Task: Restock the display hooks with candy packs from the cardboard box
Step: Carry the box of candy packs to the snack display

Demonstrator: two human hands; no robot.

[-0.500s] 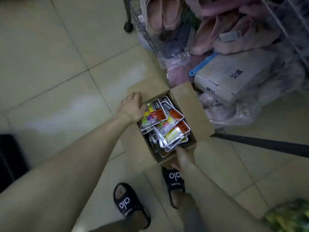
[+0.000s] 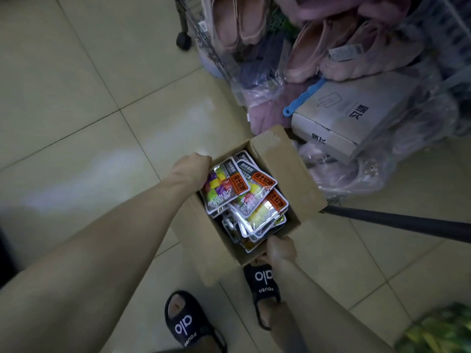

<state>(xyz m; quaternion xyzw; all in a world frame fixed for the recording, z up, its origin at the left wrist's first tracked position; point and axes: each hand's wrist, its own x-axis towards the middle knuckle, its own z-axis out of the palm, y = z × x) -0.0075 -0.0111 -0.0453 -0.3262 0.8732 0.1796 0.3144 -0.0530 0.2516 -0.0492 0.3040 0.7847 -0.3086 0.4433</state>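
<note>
The open brown cardboard box [image 2: 288, 179] sits on the pale tiled floor [image 2: 76, 98] by my feet, piled with glossy candy packs [image 2: 244, 197] carrying orange labels. My left hand [image 2: 192, 169] grips the box's far left rim, fingers curled over the edge; my right hand [image 2: 280, 249] pinches the near rim, fingers folded around the cardboard. No display hooks show here, and every pack looks to be in the box, so I judge restocking hasn't started. Bagged pink shoes [image 2: 331, 47] lie beyond.
</note>
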